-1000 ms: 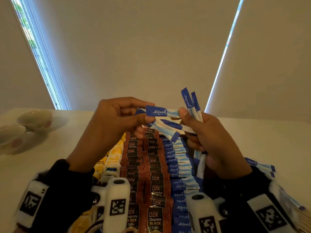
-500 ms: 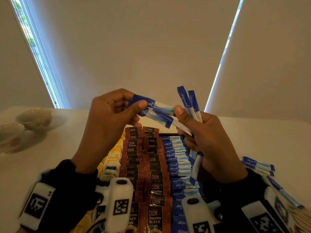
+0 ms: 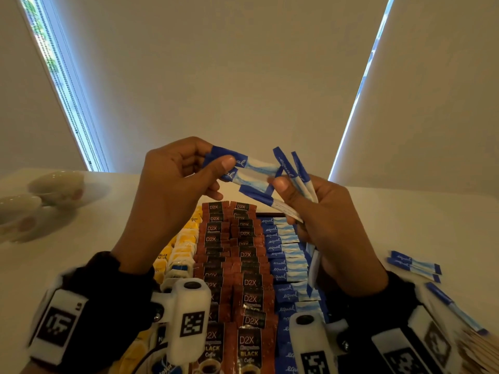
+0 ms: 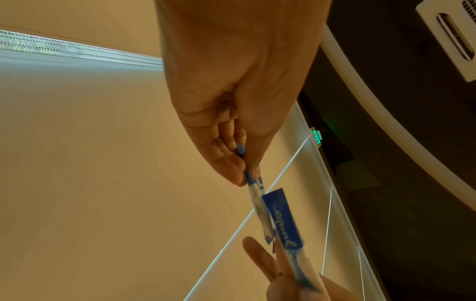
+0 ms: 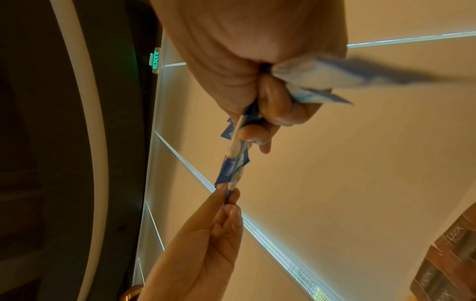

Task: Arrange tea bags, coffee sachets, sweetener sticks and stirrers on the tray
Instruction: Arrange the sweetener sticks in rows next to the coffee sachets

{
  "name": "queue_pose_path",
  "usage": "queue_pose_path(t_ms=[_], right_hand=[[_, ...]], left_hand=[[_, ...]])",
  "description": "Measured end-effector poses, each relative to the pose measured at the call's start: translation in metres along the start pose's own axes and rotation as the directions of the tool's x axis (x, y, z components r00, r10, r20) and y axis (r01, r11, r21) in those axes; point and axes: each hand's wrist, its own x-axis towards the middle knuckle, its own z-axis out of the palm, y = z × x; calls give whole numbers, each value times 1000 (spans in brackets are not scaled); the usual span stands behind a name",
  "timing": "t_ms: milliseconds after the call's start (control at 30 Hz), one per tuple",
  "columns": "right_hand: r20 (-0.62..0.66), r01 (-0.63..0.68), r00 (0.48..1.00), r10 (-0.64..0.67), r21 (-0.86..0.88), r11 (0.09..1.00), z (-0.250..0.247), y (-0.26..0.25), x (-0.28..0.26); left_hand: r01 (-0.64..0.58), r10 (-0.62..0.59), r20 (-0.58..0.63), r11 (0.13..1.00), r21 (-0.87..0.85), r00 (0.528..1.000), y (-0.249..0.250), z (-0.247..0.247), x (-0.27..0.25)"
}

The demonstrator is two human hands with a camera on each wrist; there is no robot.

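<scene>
Blue-and-white paper sweetener sticks point(image 3: 286, 263) already fill a long overlapping row on the right of the dark tray point(image 3: 270, 214), beside two rows of brown foil coffee sachets point(image 3: 232, 255) in the middle and a row of yellow tea bags point(image 3: 186, 241) on the left. By my reckoning those three kinds are largely laid out. Held above the far end of the tray, the left hand point(image 3: 172, 190) pinches the ends of two sticks point(image 3: 243, 168) between thumb and curled fingers, while the right hand point(image 3: 324, 211) is closed round a fanned bunch of further sticks point(image 3: 294, 168). More loose sticks point(image 3: 415, 265) lie on the white bench point(image 3: 405, 225) to the right, still to be placed. Pale wooden stirrers point(image 3: 478, 349), blurred at the near right corner, seem not yet on the tray.
</scene>
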Motion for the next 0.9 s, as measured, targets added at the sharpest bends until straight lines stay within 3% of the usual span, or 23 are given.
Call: queue_pose_path(t_ms=[267,533,900], right_hand=[[1,78,997,-79,-90,993,2,3,2],[39,-124,992,122,26,992,0,0,-1],[6,39,999,-39,-162,986,-6,0,2]], left_hand=[[25,-25,15,1000,-6,1000,-1,1,-1],[-1,-1,-59,999,-38,998,1,6,-3],[32,-33,-10,998,-52,999,3,6,-4]])
